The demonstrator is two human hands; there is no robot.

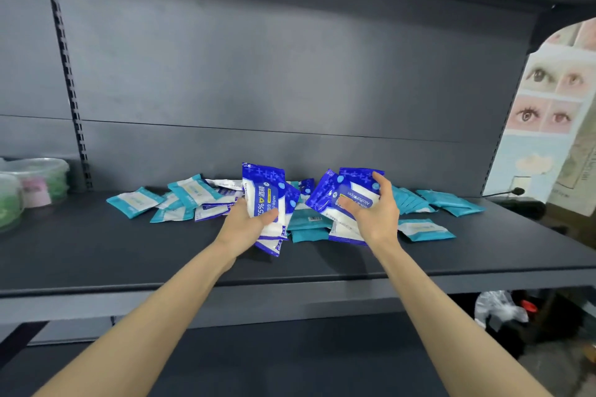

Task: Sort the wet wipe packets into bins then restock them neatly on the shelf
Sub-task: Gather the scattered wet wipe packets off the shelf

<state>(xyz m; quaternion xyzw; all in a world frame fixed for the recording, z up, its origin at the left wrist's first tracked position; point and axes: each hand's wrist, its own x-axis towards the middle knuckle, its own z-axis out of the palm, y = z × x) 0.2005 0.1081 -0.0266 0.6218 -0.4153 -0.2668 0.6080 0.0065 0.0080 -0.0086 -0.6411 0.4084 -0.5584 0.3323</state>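
Both my hands are raised over the dark shelf (129, 255), each holding dark-blue alcohol wipe packets. My left hand (248, 219) grips a small upright stack of blue packets (267, 200). My right hand (374, 206) grips another bunch of blue packets (342, 193), tilted. Behind and around them lies a loose pile of teal packets: several at the left (187, 200), some at the right (448, 201), one near the front right (422, 229), and a few flat under my hands (306, 227).
Clear plastic tubs (35, 180) with green and pink contents stand at the shelf's left end. A printed poster of eyes (548, 100) hangs at the right. A lower shelf (258, 361) sits beneath, with a crumpled plastic bag (500, 308) at its right.
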